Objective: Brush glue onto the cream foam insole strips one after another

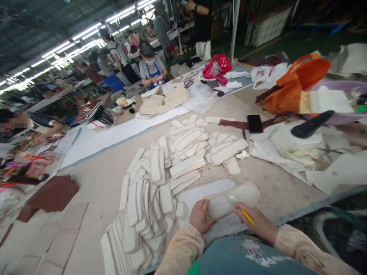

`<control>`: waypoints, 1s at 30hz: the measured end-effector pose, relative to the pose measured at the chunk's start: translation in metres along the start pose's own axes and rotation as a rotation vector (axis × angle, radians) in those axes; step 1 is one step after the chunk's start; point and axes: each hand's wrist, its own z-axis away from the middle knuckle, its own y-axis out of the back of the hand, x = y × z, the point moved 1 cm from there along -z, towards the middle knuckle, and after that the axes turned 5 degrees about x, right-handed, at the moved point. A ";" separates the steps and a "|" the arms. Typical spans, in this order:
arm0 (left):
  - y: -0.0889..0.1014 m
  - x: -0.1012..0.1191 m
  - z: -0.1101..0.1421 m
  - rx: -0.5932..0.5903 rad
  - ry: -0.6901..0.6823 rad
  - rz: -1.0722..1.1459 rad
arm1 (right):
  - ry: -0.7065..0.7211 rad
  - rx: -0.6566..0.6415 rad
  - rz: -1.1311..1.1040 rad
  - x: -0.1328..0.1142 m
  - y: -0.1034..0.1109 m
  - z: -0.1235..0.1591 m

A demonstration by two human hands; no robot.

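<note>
A long, round-ended, cream-coloured piece (219, 203) lies in front of me on a white sheet (197, 191), with a similar pale end (250, 193) showing beyond it. My left hand (201, 217) rests at the left end of this piece, thumb apart from the fingers. Gripped in my right hand (258, 222) is a brush (247, 216) with a yellow handle. Its pale head touches the upper face of the piece. Just left of my hands spreads a large heap of pale elongated pieces (143, 214), many overlapping in rows.
A black phone (255, 124) lies on the table's right, near a dark-handled object (312, 125) and an orange bag (304, 82). Brown folded material (51, 196) sits at left. Across the table, a person in a blue apron (154, 72) handles something small. Others work farther back.
</note>
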 end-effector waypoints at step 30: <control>0.146 -0.126 -0.189 -0.233 0.128 -0.351 | -0.198 0.373 0.037 0.033 0.040 0.033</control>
